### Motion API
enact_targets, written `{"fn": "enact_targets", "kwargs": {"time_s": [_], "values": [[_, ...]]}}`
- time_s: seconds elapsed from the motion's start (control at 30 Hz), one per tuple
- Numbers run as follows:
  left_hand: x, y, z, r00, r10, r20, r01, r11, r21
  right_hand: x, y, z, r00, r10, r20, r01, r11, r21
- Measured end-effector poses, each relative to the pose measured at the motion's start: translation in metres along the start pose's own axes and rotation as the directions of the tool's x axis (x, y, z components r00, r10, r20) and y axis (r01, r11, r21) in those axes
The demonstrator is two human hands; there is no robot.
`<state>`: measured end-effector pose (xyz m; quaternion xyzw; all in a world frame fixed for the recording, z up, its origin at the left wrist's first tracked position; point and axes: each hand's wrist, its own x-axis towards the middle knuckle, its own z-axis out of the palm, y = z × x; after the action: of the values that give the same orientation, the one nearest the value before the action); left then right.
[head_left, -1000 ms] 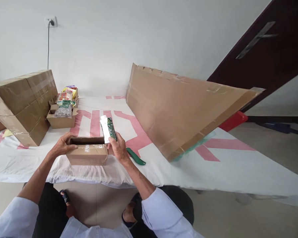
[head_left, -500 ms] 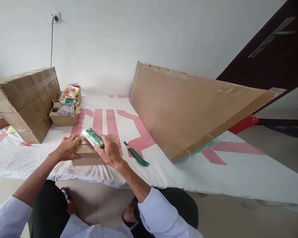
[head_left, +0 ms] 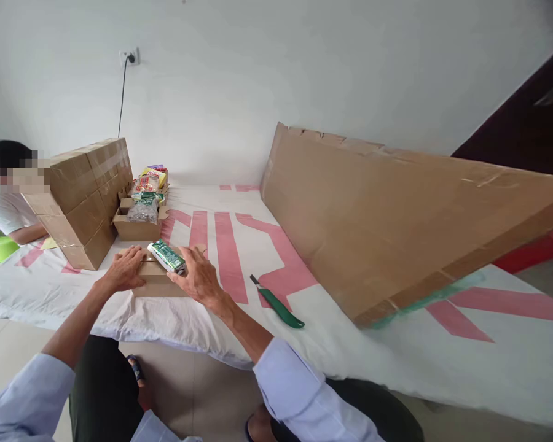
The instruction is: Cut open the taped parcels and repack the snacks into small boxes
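Note:
A small brown cardboard box point(head_left: 159, 283) lies near the front edge of the cloth-covered table. Around its left end is my left hand point(head_left: 125, 269), fingers on top and thumb against the front side. My right hand point(head_left: 198, 275) grips a green-and-white packet point(head_left: 166, 255) by its near end, tilted over the top of the box. Printing covers the packet, too small to read. A cardboard flap point(head_left: 198, 248) sticks out behind my right fingers. To the right, a green-handled knife point(head_left: 280, 307) rests on the cloth.
Stacked cartons point(head_left: 80, 199) stand at the left, beside an open box point(head_left: 138, 231) with bagged goods. A big cardboard sheet point(head_left: 387, 221) leans at the right, over the pink-and-white cloth point(head_left: 225, 258). Another person point(head_left: 11, 202) sits at far left near a green basin point(head_left: 2, 248).
My view has swung left, so the scene sits further right and the other person shows more. Both hands stay at the box, and the packet is still in my right hand.

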<state>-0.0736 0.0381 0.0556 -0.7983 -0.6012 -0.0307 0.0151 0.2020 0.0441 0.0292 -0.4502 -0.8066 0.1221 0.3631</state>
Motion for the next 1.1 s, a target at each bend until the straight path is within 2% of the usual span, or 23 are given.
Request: {"fn": "enact_targets", "kwargs": {"time_s": [0.1, 0.17, 0.27, 0.37, 0.47, 0.6, 0.7, 0.8, 0.93, 1.1], "values": [[-0.015, 0.018, 0.015, 0.996, -0.049, -0.069, 0.056, 0.994, 0.091, -0.023, 0.031, 0.003, 0.98, -0.079, -0.184, 0.089, 0.995, 0.049], [-0.022, 0.029, 0.025, 0.99, -0.076, -0.117, 0.093, 0.986, 0.142, -0.039, 0.051, 0.012, 0.97, -0.029, -0.242, 0.061, 0.99, 0.125], [-0.027, 0.038, 0.035, 0.979, -0.118, -0.165, 0.148, 0.972, 0.181, -0.06, 0.07, 0.034, 0.976, 0.13, -0.174, -0.073, 0.951, 0.299], [-0.025, 0.033, 0.036, 0.975, -0.141, -0.174, 0.172, 0.97, 0.173, -0.067, 0.075, 0.059, 0.977, 0.208, -0.051, -0.168, 0.892, 0.42], [-0.02, 0.016, 0.03, 0.975, -0.157, -0.154, 0.184, 0.968, 0.174, -0.059, 0.069, 0.08, 0.981, 0.192, 0.037, -0.186, 0.863, 0.47], [-0.012, -0.015, 0.02, 0.972, -0.202, -0.118, 0.221, 0.96, 0.174, -0.032, 0.057, 0.1, 0.981, 0.129, 0.146, -0.184, 0.855, 0.485], [-0.001, -0.036, 0.014, 0.962, -0.253, -0.105, 0.269, 0.947, 0.177, -0.007, 0.051, 0.116, 0.98, 0.077, 0.185, -0.158, 0.862, 0.482], [0.011, -0.049, 0.01, 0.943, -0.318, -0.101, 0.332, 0.926, 0.181, 0.015, 0.048, 0.131, 0.978, 0.037, 0.205, -0.131, 0.872, 0.472], [0.022, -0.048, 0.01, 0.925, -0.364, -0.109, 0.377, 0.913, 0.157, 0.033, 0.048, 0.144, 0.979, 0.014, 0.201, -0.11, 0.875, 0.472], [0.023, -0.024, 0.012, 0.92, -0.372, -0.127, 0.382, 0.922, 0.069, 0.03, 0.054, 0.142, 0.975, 0.016, 0.22, -0.123, 0.869, 0.479]]}}
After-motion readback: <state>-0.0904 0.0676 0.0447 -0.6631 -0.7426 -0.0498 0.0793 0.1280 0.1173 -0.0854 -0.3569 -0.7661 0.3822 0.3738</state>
